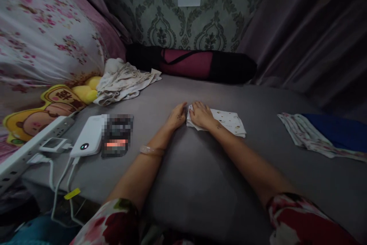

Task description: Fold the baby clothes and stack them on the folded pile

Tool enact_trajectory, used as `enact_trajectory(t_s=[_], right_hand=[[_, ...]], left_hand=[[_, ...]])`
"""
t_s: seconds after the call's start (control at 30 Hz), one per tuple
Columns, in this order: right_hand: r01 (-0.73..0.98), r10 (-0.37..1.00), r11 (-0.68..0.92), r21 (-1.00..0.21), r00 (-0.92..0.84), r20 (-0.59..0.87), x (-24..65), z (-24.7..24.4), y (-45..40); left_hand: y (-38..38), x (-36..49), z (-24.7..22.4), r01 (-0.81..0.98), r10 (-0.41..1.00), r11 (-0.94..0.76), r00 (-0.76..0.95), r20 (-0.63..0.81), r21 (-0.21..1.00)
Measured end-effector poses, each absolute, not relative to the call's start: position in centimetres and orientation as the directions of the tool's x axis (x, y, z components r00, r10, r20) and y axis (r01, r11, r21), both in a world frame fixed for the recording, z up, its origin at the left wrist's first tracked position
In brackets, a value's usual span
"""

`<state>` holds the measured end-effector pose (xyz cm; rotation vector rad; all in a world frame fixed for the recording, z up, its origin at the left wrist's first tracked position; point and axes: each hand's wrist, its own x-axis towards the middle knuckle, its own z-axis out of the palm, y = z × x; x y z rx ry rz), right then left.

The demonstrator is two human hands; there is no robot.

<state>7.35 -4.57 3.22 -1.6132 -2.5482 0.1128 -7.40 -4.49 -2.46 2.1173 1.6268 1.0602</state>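
A small folded white cloth (229, 120) with a scattered brown-and-dark print lies on the grey bed sheet (183, 184). My right hand (201, 115) rests flat on the cloth's left part, palm down, covering some of it. Right beside the cloth's left edge stands my left hand (177, 116) on its side, fingers stretched out and holding nothing. Whether its fingertips touch the cloth, I cannot tell.
At left are crumpled pale cloths (126, 80), yellow plush cushions (57, 111), a white power bank (89, 136), a blurred-out object (117, 136) and a power strip (37, 141). Folded fabrics (329, 132) lie right. A black-and-maroon long bag (189, 63) lies along the wall.
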Motion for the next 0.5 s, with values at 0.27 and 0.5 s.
enact_trajectory(t_s=[0.27, 0.5], right_hand=[[0.884, 0.917, 0.396, -0.248, -0.368, 0.153, 4.3, 1.2, -5.5], [0.822, 0.908, 0.415, -0.391, -0.344, 0.239, 8.7, 2.9, -5.3]], left_hand=[[-4.6, -7.9, -2.0, 0.731, 0.933, -0.28, 0.054, 0.357, 0.623], [-5.7, -5.4, -0.7, 0.731, 0.823, -0.477, 0.176, 0.54, 0.488]])
